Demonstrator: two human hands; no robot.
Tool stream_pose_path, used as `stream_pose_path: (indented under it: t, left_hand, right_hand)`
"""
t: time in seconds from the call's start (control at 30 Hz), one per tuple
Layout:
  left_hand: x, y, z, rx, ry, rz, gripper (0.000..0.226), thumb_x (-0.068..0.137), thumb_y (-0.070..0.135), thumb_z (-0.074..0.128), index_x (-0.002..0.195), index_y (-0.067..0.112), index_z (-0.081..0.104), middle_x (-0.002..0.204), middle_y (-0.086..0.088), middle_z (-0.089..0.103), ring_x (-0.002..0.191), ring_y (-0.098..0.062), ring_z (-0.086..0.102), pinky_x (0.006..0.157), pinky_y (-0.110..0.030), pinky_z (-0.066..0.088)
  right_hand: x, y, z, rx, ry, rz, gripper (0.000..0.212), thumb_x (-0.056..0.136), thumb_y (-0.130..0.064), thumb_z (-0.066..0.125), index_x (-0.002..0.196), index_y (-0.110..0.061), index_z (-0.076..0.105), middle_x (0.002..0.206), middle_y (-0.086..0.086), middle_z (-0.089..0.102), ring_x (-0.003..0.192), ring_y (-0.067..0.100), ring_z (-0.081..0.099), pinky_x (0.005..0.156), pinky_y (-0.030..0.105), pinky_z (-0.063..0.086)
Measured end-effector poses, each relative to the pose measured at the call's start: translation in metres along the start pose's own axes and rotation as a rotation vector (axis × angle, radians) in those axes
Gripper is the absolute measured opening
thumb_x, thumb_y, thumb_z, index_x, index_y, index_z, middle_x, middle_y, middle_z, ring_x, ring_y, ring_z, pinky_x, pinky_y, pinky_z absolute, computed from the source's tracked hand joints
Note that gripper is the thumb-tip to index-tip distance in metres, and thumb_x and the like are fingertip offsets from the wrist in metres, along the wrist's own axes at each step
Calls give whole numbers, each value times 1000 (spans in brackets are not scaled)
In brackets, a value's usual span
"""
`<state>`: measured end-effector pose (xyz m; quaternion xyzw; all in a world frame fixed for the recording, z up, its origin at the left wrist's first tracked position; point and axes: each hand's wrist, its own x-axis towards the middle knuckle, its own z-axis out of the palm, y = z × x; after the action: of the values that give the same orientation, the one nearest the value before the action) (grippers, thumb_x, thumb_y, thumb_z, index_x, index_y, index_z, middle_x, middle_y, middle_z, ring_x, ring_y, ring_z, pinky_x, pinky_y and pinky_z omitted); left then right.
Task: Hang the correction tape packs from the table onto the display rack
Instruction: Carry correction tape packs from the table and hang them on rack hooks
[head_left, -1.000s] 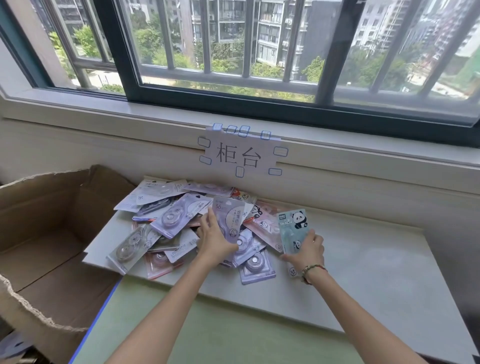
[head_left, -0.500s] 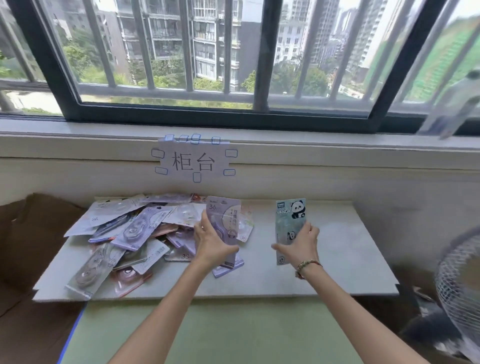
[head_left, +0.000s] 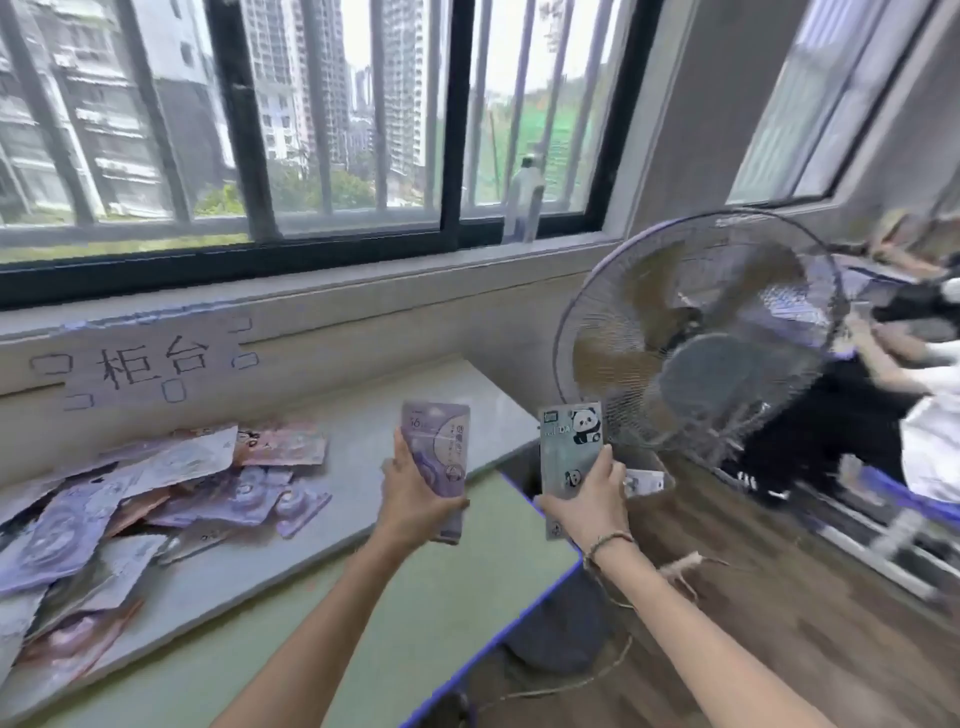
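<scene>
Both hands have lifted off the pale stone table (head_left: 415, 415) — left hand (head_left: 415, 493) grips a purple correction tape pack (head_left: 436, 441), right hand (head_left: 587, 504) a mint-green panda pack (head_left: 569, 441), now before a round standing fan (head_left: 701, 343).

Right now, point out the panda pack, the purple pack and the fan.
panda pack (head_left: 567, 447), head view, card face above the thumb
purple pack (head_left: 439, 441), head view, upper front
fan (head_left: 701, 338), head view, front grille

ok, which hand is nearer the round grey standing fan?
Right. The right hand, gripping the pale green panda-print pack, sits just in front of the round grey standing fan's lower cage. The left hand, holding the purple pack, is farther off, nearer the table.
</scene>
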<state>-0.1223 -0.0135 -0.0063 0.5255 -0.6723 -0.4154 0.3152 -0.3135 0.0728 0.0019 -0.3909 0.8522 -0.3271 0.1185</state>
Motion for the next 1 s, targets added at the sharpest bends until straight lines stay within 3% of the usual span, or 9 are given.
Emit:
stream_pose_path:
  t: [0.17,0.23,0.37,0.63,0.8,1.0]
  left_hand:
    - [-28,58,74,-19,-181,188,118,45,32,82,144,14,21,112,-10,45,101,-29,56,87,-45,52]
    - [-41,75,100,-28,-223,241,124,42,38,81,146,15,17,114,-12,48,105,-30,55,90,-44,51]
    - [-89,119,161,-51,-416,358,133,62,22,88,153,16,-9,131,-16,36,126,-29,34,105,-38,35]
    - [-212,195,298,-59,-728,566,130,68,21,86,152,10,-13,122,-11,36,119,-25,38,95,-30,36]
    - [-313,238,375,-56,-909,630,128,71,25,83,151,15,-16,131,-11,33,123,-26,40,101,-38,40]
    - [-426,280,464,-72,-1009,682,129,69,29,84,152,17,-15,128,-9,38,113,-20,41,91,-30,41]
  right_hand:
    - [-40,66,-89,10,256,184,128,64,-40,85,150,0,0,143,18,25,133,33,32,110,38,30]
    - [-54,90,-113,14,302,231,126,65,-39,85,150,-1,0,142,18,26,132,32,34,109,39,30]
    - [-98,147,-175,7,471,376,126,64,-38,86,149,1,2,139,19,29,130,34,35,108,35,28]
    - [-215,266,-294,-16,741,672,125,63,-37,86,150,-1,3,140,18,28,129,33,34,107,35,29]
    - [-294,344,-364,-46,869,812,125,64,-37,86,150,-1,3,140,19,29,127,34,39,104,38,36]
    - [-373,434,-443,-48,960,915,123,64,-35,86,150,-2,4,140,18,29,126,33,40,100,36,38]
